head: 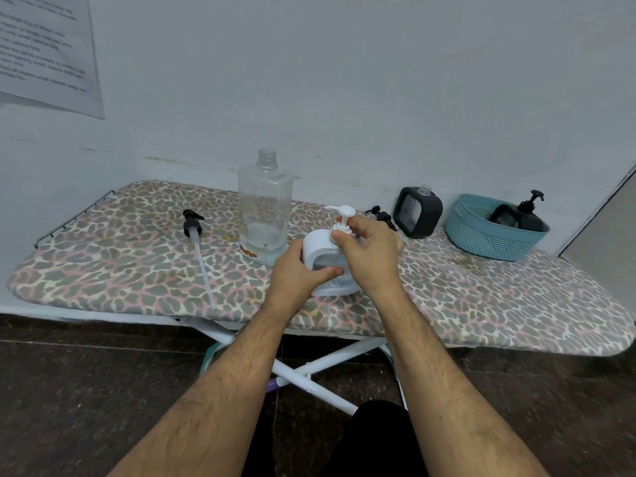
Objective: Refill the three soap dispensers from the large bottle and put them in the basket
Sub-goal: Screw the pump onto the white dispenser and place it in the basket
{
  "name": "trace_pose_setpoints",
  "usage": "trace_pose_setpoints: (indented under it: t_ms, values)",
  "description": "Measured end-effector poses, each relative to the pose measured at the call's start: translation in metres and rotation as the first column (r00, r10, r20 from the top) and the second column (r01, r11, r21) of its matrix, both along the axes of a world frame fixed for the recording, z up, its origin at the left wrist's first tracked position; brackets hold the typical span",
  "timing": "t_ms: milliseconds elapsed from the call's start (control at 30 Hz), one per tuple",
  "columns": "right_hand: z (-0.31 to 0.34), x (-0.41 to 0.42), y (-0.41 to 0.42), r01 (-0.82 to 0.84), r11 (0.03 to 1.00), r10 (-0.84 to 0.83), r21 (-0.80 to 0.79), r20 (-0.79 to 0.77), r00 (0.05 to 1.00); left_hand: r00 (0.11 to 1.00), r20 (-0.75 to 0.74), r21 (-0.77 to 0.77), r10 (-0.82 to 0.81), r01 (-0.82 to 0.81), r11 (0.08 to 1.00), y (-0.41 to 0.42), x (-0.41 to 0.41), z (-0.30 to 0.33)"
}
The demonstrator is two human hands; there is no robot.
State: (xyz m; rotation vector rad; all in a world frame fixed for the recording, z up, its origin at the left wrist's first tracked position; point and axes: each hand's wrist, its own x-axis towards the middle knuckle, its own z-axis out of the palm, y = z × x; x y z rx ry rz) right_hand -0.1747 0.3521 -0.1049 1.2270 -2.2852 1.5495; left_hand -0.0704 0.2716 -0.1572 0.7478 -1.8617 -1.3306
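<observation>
A white soap dispenser [318,245] stands on the ironing board [137,256] in front of me. My left hand [297,270] grips its body from the left. My right hand [370,249] pinches the collar of its white pump [342,215] at the top. Behind it stands the large clear bottle [265,208], uncapped and nearly empty. Its black pump with a long tube [198,242] lies to the left. A black dispenser [419,212] without its pump stands to the right, and a small black pump [381,214] lies beside it. Another black dispenser [519,215] sits in the teal basket [481,239].
The board has a leopard-print cover and stands against a white wall on white crossed legs [309,370]. A metal rack [72,218] ends its left side. A printed sheet [44,53] hangs on the wall at upper left. The floor below is dark.
</observation>
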Motion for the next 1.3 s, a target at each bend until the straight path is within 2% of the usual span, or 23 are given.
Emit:
trace_pose_setpoints:
  t_ms: [300, 467, 633, 733, 833, 1033, 1300]
  values:
    - [-0.002, 0.011, 0.000, 0.112, 0.993, -0.110, 0.037, -0.040, 0.993, 1.000, 0.014, -0.013, 0.003, -0.003, 1.000, 0.001, 0.000, 0.000]
    - [0.001, 0.011, 0.001, 0.097, 0.994, -0.095, 0.054, -0.043, 0.995, 1.000, 0.015, 0.010, -0.020, 0.019, 1.000, 0.001, 0.001, 0.001]
    - [0.001, 0.006, 0.007, -0.008, 0.995, 0.004, 0.097, 0.040, 0.999, 0.999, 0.009, 0.037, -0.052, 0.051, 0.998, 0.003, 0.005, 0.005]
    - [0.005, 0.002, 0.014, -0.150, 0.983, 0.137, 0.108, 0.119, 0.983, 0.997, 0.011, 0.046, -0.080, 0.079, 0.996, 0.003, 0.007, 0.008]
    - [0.011, -0.004, 0.026, -0.285, 0.955, 0.259, 0.086, 0.234, 0.937, 0.992, 0.031, 0.033, -0.123, 0.122, 0.992, 0.001, 0.009, 0.010]
    - [0.003, -0.024, 0.045, -0.428, 0.903, 0.373, 0.035, 0.430, 0.822, 0.988, 0.083, 0.000, -0.126, 0.127, 0.992, -0.005, 0.017, 0.009]
    - [-0.016, -0.038, 0.051, -0.447, 0.891, 0.352, 0.076, 0.507, 0.787, 0.996, -0.005, 0.016, -0.085, 0.085, 0.996, 0.003, 0.029, 0.011]
